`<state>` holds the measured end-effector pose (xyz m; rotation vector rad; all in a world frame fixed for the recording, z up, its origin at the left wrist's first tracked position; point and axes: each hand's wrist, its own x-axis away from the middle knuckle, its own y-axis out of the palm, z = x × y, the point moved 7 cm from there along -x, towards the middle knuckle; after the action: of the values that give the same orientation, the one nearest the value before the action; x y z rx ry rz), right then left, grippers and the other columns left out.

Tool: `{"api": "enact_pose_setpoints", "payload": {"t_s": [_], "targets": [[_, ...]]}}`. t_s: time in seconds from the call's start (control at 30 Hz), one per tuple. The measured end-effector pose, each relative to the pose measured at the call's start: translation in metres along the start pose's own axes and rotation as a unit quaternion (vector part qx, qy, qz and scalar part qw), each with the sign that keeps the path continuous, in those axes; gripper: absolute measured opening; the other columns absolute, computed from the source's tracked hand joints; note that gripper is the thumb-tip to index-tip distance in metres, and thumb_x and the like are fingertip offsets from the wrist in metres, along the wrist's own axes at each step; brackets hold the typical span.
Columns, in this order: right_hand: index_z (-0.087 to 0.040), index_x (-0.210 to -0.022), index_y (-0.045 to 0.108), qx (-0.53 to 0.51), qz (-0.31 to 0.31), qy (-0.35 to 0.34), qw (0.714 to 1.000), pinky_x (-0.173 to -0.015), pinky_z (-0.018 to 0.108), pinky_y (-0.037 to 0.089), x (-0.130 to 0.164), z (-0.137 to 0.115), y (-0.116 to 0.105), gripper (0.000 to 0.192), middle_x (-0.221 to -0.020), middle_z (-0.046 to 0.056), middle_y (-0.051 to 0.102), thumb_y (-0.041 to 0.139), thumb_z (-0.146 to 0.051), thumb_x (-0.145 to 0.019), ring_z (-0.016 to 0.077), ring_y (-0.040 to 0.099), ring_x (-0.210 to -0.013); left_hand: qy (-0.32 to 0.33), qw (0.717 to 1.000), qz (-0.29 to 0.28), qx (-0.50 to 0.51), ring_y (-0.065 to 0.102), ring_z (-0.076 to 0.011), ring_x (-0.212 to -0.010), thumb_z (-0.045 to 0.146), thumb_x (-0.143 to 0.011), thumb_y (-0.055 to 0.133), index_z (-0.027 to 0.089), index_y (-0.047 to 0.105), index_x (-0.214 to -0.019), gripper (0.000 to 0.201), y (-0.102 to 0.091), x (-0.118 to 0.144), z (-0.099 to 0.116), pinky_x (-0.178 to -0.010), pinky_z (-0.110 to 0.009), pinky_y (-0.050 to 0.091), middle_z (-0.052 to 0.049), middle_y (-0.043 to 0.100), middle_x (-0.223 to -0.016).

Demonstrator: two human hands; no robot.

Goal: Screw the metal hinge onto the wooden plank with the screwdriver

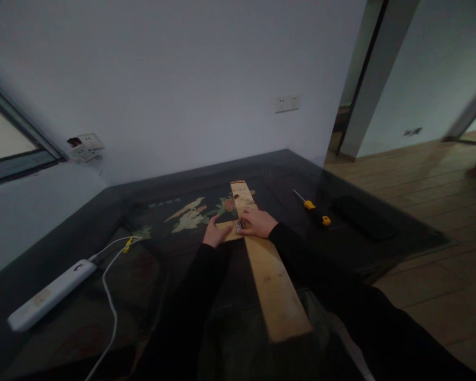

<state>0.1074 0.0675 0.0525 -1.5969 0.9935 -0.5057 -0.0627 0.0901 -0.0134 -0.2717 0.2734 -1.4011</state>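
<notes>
A long wooden board (275, 288) lies lengthwise on the dark table, its near end reaching the table's front edge. A shorter wooden piece (232, 234) meets its left side at about a right angle. A small silvery metal piece, which looks like a hinge (238, 227), sits where the two meet. My left hand (214, 233) grips the short piece, its thumb pointing at the metal piece. My right hand (259, 222) lies across the long board, fingers closed on the metal piece. Its fingertips partly cover that piece.
A yellow-and-black screwdriver (312, 209) lies to the right, beside a flat black object (364, 217). On the left is a white power strip (53, 293) with a white cable (111, 301). The table (198, 182) stands against a wall with sockets (287, 103).
</notes>
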Motion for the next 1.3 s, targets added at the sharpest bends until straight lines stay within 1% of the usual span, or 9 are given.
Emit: {"api": "enact_pose_setpoints", "payload": {"t_s": [0.27, 0.47, 0.77, 0.83, 0.9, 1.0, 1.07, 1.17, 1.3], "targets": [[-0.019, -0.106, 0.062, 0.035, 0.007, -0.018, 0.999, -0.071, 0.026, 0.041, 0.003, -0.004, -0.003, 0.041, -0.11, 0.009, 0.06, 0.06, -0.052, -0.081, 0.0202, 0.058, -0.098, 0.03, 0.998, 0.02, -0.05, 0.062, -0.0262, -0.106, 0.019, -0.064, 0.078, 0.011, 0.047, -0.127, 0.071, 0.0, 0.003, 0.016, -0.093, -0.039, 0.048, -0.015, 0.065, -0.113], [-0.019, -0.107, 0.061, 0.047, 0.008, -0.027, 0.999, -0.069, 0.028, 0.04, 0.002, -0.004, -0.002, 0.04, -0.108, 0.009, 0.061, 0.06, -0.05, -0.082, 0.0215, 0.059, -0.097, 0.045, 0.994, 0.035, -0.097, 0.056, -0.0258, -0.115, 0.017, -0.063, 0.076, 0.013, 0.049, -0.125, 0.067, 0.001, 0.003, 0.023, -0.1, -0.037, 0.043, -0.014, 0.059, -0.123], [-0.018, -0.105, 0.06, 0.017, 0.011, -0.026, 0.999, -0.071, 0.027, 0.04, 0.0, -0.002, 0.0, 0.039, -0.111, 0.009, 0.06, 0.062, -0.047, -0.08, 0.0208, 0.059, -0.099, 0.058, 0.993, 0.042, -0.094, 0.057, -0.0246, -0.115, 0.02, -0.063, 0.078, 0.017, 0.047, -0.128, 0.072, 0.0, 0.006, 0.025, -0.099, -0.036, 0.044, -0.012, 0.06, -0.123], [-0.018, -0.104, 0.06, 0.011, 0.012, -0.024, 1.0, -0.072, 0.026, 0.039, 0.001, -0.002, 0.0, 0.037, -0.111, 0.009, 0.061, 0.063, -0.046, -0.079, 0.0208, 0.058, -0.1, 0.031, 0.996, 0.042, -0.078, 0.059, -0.0255, -0.113, 0.02, -0.062, 0.079, 0.013, 0.047, -0.127, 0.072, -0.001, 0.007, 0.023, -0.097, -0.037, 0.046, -0.015, 0.06, -0.123], [-0.018, -0.103, 0.06, -0.001, 0.013, -0.02, 1.0, -0.072, 0.026, 0.038, 0.001, -0.003, -0.001, 0.037, -0.109, 0.008, 0.061, 0.064, -0.045, -0.079, 0.0203, 0.058, -0.1, -0.025, 0.999, 0.027, -0.036, 0.063, -0.0257, -0.106, 0.02, -0.064, 0.078, 0.009, 0.048, -0.125, 0.069, 0.0, 0.008, 0.017, -0.091, -0.037, 0.051, -0.018, 0.063, -0.117], [-0.019, -0.099, 0.06, -0.022, 0.019, -0.023, 0.999, -0.071, 0.025, 0.037, 0.002, -0.004, -0.002, 0.031, -0.105, 0.007, 0.062, 0.063, -0.043, -0.08, 0.0187, 0.058, -0.096, -0.114, 0.991, -0.019, 0.065, 0.068, -0.024, -0.092, 0.024, -0.072, 0.073, 0.01, 0.055, -0.115, 0.049, 0.006, 0.014, 0.01, -0.076, -0.035, 0.057, -0.016, 0.068, -0.107], [-0.019, -0.096, 0.06, -0.034, 0.024, -0.026, 0.999, -0.07, 0.025, 0.036, 0.002, -0.005, -0.003, 0.025, -0.102, 0.005, 0.062, 0.061, -0.041, -0.082, 0.0175, 0.058, -0.093, -0.151, 0.981, -0.047, 0.112, 0.07, -0.0231, -0.086, 0.027, -0.074, 0.072, 0.012, 0.06, -0.106, 0.037, 0.01, 0.018, 0.008, -0.071, -0.034, 0.058, -0.013, 0.071, -0.102], [-0.019, -0.096, 0.059, -0.044, 0.029, -0.021, 0.998, -0.07, 0.025, 0.036, 0.002, -0.003, -0.003, 0.026, -0.102, 0.005, 0.062, 0.062, -0.041, -0.082, 0.0175, 0.058, -0.093, -0.17, 0.972, -0.074, 0.141, 0.07, -0.0231, -0.084, 0.024, -0.071, 0.074, 0.012, 0.065, -0.099, 0.032, 0.014, 0.022, 0.009, -0.071, -0.033, 0.059, -0.011, 0.073, -0.093], [-0.019, -0.101, 0.057, -0.035, 0.027, -0.001, 0.999, -0.073, 0.026, 0.038, 0.002, 0.003, -0.002, 0.038, -0.108, 0.007, 0.061, 0.065, -0.049, -0.079, 0.0201, 0.057, -0.1, -0.181, 0.966, -0.076, 0.167, 0.071, -0.0236, -0.081, 0.017, -0.067, 0.075, 0.01, 0.066, -0.098, 0.033, 0.015, 0.025, 0.011, -0.071, -0.035, 0.06, -0.011, 0.073, -0.089]]}}
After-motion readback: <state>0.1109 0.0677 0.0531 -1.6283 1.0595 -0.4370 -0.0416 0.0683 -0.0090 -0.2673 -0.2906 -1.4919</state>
